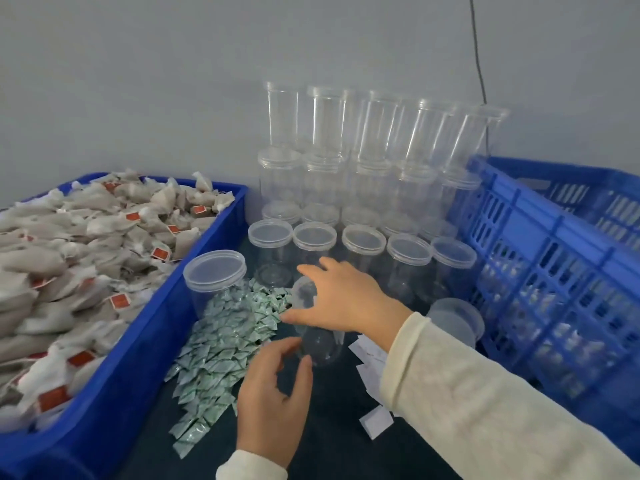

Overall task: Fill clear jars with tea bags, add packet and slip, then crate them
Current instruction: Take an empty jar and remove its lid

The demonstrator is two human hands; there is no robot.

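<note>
Between the tea-bag bin (114, 334) along the tabletop's (332, 427) left edge and the blue crate (540, 258) on the right, only a narrow dark strip stays free. Packets (221, 344) and slips (375, 419) cover part of it. Clear jar (313, 327) outline is hard to trace. Right hand (343, 299) grasps it from above; left hand (273, 396) hovers beside it, fingers loosely curled, holding nothing.
</note>
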